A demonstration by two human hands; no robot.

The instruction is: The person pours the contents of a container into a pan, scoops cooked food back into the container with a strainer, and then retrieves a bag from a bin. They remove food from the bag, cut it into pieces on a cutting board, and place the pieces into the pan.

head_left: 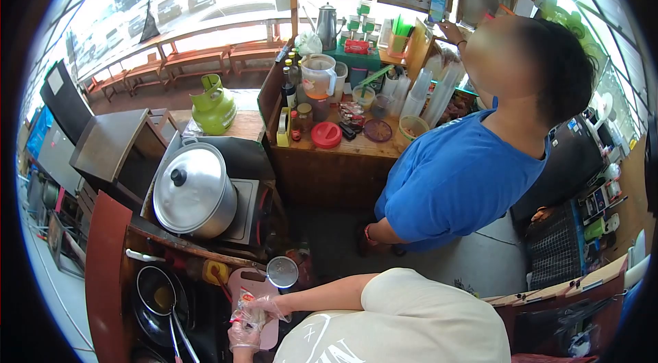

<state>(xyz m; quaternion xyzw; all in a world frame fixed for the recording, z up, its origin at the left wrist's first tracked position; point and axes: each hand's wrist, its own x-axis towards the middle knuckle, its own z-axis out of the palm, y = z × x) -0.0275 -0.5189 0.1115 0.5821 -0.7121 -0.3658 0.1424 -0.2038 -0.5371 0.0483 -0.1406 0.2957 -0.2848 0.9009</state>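
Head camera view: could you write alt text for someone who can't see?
Two gloved hands hold a small packet over a pink cutting board. A large lidded pot stands on a stove nearby, and a person in blue at a cluttered counter reaches toward a phone.

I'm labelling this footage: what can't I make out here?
All in the head view:
- Packet: parts hidden by the gloved left hand and right hand.
- Large pot: contents, hidden by its lid.
- Phone: screen too small to read.
- Left forearm: mostly cut off by the bottom edge.
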